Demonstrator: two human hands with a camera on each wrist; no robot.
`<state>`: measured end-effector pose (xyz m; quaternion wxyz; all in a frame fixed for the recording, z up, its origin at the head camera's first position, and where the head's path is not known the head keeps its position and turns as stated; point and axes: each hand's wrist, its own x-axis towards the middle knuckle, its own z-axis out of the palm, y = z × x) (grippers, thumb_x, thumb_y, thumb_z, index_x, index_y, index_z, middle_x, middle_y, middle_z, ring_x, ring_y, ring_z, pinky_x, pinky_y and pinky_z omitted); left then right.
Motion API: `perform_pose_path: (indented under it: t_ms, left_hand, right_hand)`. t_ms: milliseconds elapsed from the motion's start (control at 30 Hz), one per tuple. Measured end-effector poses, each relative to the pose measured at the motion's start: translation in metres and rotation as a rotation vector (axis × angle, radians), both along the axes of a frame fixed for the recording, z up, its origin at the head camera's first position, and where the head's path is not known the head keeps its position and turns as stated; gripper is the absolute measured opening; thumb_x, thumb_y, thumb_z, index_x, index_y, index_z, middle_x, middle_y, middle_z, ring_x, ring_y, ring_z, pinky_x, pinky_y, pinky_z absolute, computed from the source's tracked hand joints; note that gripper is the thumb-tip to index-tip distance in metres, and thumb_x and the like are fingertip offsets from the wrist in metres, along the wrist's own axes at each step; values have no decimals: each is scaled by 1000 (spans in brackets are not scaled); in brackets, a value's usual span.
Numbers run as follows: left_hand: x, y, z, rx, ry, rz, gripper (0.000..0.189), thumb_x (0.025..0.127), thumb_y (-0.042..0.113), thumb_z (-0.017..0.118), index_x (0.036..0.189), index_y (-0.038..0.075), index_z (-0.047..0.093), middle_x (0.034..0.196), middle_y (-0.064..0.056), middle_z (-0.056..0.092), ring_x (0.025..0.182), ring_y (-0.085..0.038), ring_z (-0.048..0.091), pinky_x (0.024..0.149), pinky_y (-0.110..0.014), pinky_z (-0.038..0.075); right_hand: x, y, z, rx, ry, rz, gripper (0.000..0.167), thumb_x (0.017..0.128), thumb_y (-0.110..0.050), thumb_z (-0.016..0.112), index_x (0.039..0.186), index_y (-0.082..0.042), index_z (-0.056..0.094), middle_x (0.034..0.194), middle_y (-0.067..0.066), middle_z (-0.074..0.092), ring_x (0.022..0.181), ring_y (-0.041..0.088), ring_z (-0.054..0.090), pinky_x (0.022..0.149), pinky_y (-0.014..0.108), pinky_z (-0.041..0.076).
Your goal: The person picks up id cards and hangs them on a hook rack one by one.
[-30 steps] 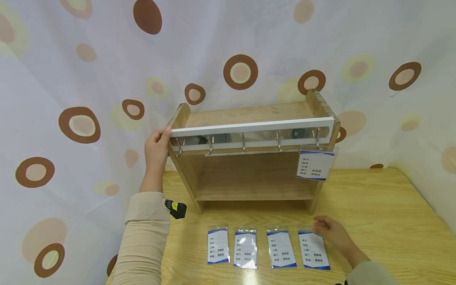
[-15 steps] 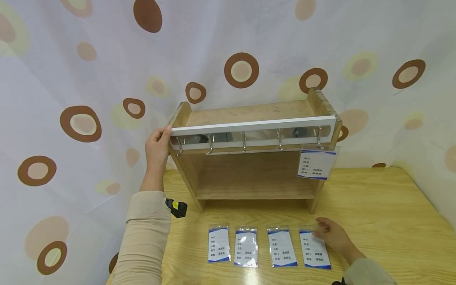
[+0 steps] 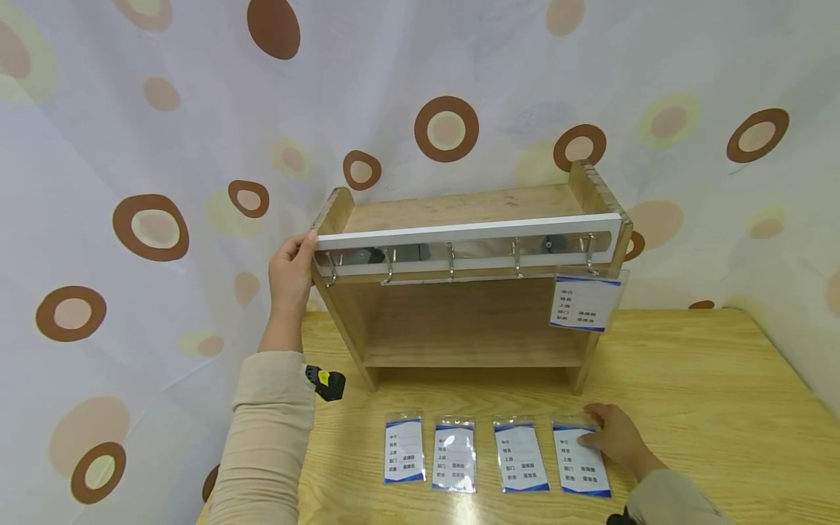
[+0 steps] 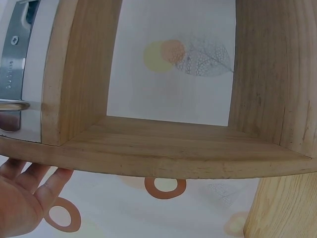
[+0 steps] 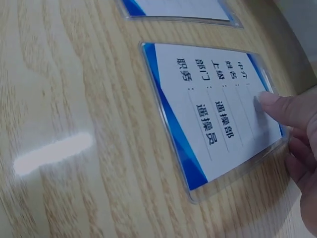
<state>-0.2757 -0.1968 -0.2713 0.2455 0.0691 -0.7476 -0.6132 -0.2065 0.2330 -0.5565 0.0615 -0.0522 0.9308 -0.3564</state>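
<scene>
At the upper left corner of a wooden shelf (image 3: 472, 328), my left hand (image 3: 292, 271) holds the end of the white hook rail (image 3: 459, 232). Its fingers (image 4: 34, 176) lie against the shelf's outer side in the left wrist view; the thumb is hidden there. On the table, my right hand (image 3: 618, 440) pinches the top edge of the rightmost name badge (image 3: 581, 463). The thumb (image 5: 280, 106) lies on the badge's face, with curled fingers at its edge. Another badge (image 3: 586, 302) hangs from the rightmost hook.
Three more clear-sleeved badges lie in a row on the wood-grain table (image 3: 695, 379): a left one (image 3: 404, 452), a middle one (image 3: 454, 458) and a right one (image 3: 520, 458). Several metal hooks line the rail. A dotted curtain (image 3: 367, 65) stands behind the shelf.
My right thumb has come down and inward onto the face of the rightmost badge. The left hand stays at the shelf's corner. The badges have not visibly shifted on the table.
</scene>
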Motion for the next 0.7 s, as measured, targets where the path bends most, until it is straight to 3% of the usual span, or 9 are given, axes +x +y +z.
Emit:
perform_pose_path:
  t_ms: [233, 500, 700]
  left_hand:
    - [-1, 0, -1, -6, 1, 5, 37, 83, 36, 55, 102, 5, 60, 91, 0, 55, 75, -11, 48, 53, -23, 40]
    - [-2, -1, -2, -15, 7, 10, 37, 83, 37, 55, 101, 6, 61, 90, 1, 55, 71, -11, 46, 51, -22, 38]
    - [-1, -1, -1, -33, -5, 18, 38, 83, 39, 54, 101, 6, 61, 87, 2, 54, 67, -10, 44, 50, -22, 37]
  right_hand:
    - [2, -2, -3, 43, 50, 4, 51, 60, -14, 76, 99, 8, 53, 89, 20, 44, 80, 30, 44, 70, 45, 37]
    - [4, -7, -5, 61, 92, -19, 50, 55, -15, 78, 92, 3, 49, 92, 26, 42, 87, 44, 38, 72, 51, 33]
    - [5, -9, 1, 62, 79, -34, 51, 55, -15, 78, 92, 2, 47, 90, 22, 46, 86, 42, 40, 71, 50, 33]
